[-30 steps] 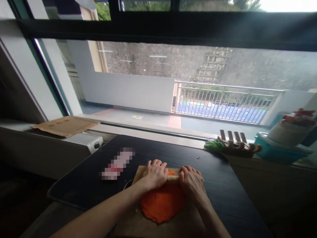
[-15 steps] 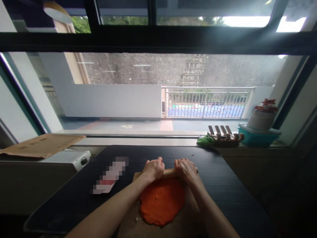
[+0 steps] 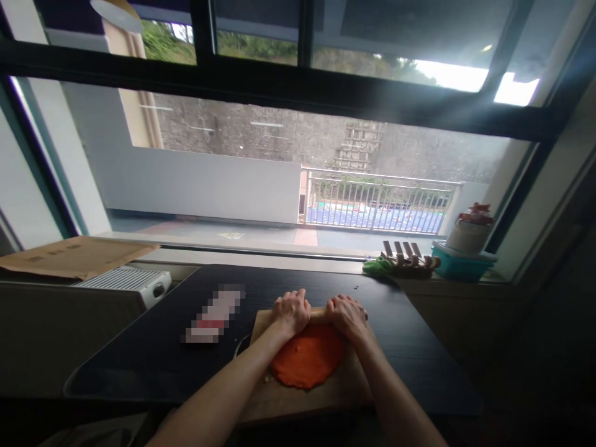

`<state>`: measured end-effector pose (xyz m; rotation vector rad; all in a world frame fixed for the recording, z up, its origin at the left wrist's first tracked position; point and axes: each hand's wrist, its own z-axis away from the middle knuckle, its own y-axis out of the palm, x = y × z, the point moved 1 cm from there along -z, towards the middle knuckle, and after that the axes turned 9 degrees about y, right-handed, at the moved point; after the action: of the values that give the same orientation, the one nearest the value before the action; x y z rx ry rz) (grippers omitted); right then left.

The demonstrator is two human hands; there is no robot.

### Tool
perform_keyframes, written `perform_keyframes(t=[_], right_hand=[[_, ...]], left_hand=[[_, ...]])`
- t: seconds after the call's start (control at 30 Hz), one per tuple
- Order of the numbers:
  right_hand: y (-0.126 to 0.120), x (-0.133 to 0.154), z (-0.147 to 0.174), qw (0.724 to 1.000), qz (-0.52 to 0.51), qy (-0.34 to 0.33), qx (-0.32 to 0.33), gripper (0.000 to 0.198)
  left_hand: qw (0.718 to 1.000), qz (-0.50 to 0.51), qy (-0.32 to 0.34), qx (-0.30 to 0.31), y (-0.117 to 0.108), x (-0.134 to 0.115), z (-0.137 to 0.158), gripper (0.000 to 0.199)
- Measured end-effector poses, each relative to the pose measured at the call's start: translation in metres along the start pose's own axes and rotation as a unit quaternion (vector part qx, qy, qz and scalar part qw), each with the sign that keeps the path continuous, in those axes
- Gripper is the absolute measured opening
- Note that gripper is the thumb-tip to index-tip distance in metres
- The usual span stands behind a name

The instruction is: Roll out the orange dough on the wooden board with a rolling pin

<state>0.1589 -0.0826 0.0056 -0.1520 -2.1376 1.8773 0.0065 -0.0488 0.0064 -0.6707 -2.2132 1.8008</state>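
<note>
A flat, uneven round of orange dough lies on a wooden board. Across its far edge rests a wooden rolling pin, mostly covered by my hands. My left hand is closed over the pin's left part, and my right hand is closed over its right part. Only the pin's middle stretch shows between them. A small bump stands up on the dough, and a few crumbs lie on the board to its left.
The board sits on a dark table. A blurred-out flat item lies left of my hands. On the sill at the back right are a green cloth, a brown rack and a teal box. A heater stands left.
The view has tilted and shifted, bringing the board's near edge into sight. Both hands stay closed on the rolling pin at the dough's far edge.
</note>
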Motion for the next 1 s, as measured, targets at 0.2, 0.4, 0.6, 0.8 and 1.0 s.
perform_keyframes(t=[0.2, 0.4, 0.6, 0.8, 1.0], right_hand=[[-0.005, 0.005, 0.008, 1.0, 0.012, -0.002, -0.004, 0.037], [0.0, 0.011, -0.014, 1.0, 0.005, 0.013, 0.011, 0.04], [0.008, 0.012, -0.043, 0.998, -0.008, 0.047, 0.05, 0.05], [0.01, 0.014, -0.055, 0.993, -0.015, 0.08, 0.08, 0.045], [0.006, 0.013, -0.029, 0.997, -0.013, 0.06, 0.053, 0.044]], left_hand=[[1.0, 0.005, -0.005, 0.006, 0.002, 0.0, 0.005, 0.045], [1.0, -0.003, 0.026, 0.001, 0.0, 0.004, -0.013, 0.037], [0.999, 0.004, 0.022, 0.032, 0.005, 0.015, -0.038, 0.038], [0.999, 0.009, 0.0, 0.048, 0.008, 0.021, -0.051, 0.04], [0.999, 0.005, 0.0, 0.043, 0.01, 0.016, -0.036, 0.04]])
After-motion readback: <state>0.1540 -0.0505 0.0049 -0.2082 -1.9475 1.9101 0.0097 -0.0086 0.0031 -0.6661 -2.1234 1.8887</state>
